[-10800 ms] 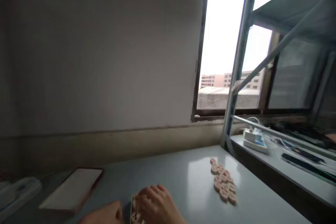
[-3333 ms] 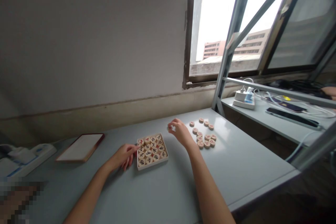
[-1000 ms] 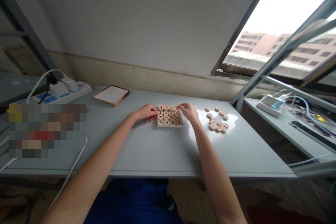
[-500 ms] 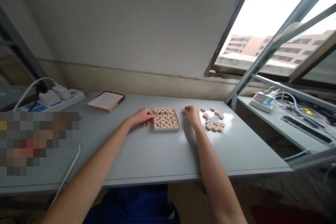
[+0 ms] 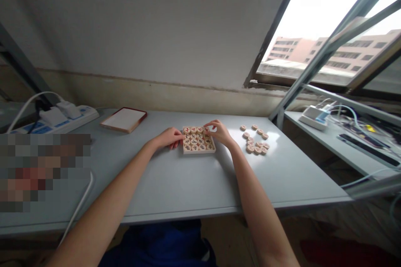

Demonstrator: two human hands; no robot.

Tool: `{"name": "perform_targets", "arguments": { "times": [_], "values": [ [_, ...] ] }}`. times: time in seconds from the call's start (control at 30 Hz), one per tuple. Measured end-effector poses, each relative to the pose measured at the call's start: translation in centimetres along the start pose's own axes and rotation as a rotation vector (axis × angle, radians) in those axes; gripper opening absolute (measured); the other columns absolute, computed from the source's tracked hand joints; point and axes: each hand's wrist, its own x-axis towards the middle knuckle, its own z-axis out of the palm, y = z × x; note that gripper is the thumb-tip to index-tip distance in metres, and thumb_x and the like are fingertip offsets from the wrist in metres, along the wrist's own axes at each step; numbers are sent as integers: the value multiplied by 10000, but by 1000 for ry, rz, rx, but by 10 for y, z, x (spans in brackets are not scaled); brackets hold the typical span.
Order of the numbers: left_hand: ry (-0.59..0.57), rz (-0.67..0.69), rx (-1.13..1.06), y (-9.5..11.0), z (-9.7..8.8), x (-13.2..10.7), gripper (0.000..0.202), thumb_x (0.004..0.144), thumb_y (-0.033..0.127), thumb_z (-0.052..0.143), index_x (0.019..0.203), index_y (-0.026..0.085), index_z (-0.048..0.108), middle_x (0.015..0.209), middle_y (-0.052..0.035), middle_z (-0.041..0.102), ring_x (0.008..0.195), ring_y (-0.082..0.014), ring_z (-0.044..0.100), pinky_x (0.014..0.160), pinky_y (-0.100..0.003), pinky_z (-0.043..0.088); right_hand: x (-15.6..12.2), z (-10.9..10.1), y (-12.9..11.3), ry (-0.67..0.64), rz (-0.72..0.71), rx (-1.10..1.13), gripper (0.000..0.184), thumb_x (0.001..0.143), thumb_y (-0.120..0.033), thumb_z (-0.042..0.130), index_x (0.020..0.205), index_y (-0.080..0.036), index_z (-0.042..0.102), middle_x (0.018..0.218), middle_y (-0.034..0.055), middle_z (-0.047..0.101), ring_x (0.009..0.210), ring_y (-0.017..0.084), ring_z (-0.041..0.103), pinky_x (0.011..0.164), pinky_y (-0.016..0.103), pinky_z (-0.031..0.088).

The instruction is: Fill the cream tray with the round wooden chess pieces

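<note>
Box of game pieces flanked by hands
Its left edge is touched by the half-curled, empty left hand; right hand is pinched over its far-right corner, contents can't be told.

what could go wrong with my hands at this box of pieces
1. The box looks tightly packed, so the right hand, at its far right corner, might nudge neighbouring pieces askew.
2. Only the left hand braces the box's left edge; a push could slide it on the table.
3. The loose pieces lie just right of the right hand; a sweep may scatter them.
</note>
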Motion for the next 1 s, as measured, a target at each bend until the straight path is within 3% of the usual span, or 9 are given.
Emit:
{"name": "perform_targets", "arguments": {
  "times": [0.17,0.33,0.67,0.87,1.0],
  "values": [
    [6,7,4,1,0,-1,364,699,469,469,565,132,502,421,17,505,309,-64,405,335,-187,283,1,-3,-3,59,-59,-139,231,674,-319,637,894,-250,629,985,36,503,944,182,438,845,312,329],
    [5,-1,28,0,0,0,368,702,475,455,593,128,513,433,18,511,310,-62,405,341,-185,285,-1,-5,-10,82,2,-183,257,695,-343,596,943,-280,604,1090,38,469,1031,226,383,873,380,281],
    [2,1,16,-2,0,2,369,711,479,438,594,136,506,417,27,493,295,-64,405,326,-183,275,1,25,-24,76,124,-300,362,677,-223,518,1035,-263,483,1103,54,454,1061,248,358,923,565,112],
    [-3,-5,9,-2,1,3,373,706,483,444,592,133,507,390,31,475,283,-67,398,317,-179,272,-2,25,-26,115,64,-380,370,676,-173,473,1031,-277,462,1082,27,471,1080,227,337,933,590,-13],
    [9,-16,8,-3,1,3,381,703,495,443,593,135,503,394,29,482,284,-67,403,320,-179,279,0,25,-26,105,85,-277,384,655,-179,463,1029,-264,454,1073,32,480,1074,234,351,927,597,-15]
  ]
}}
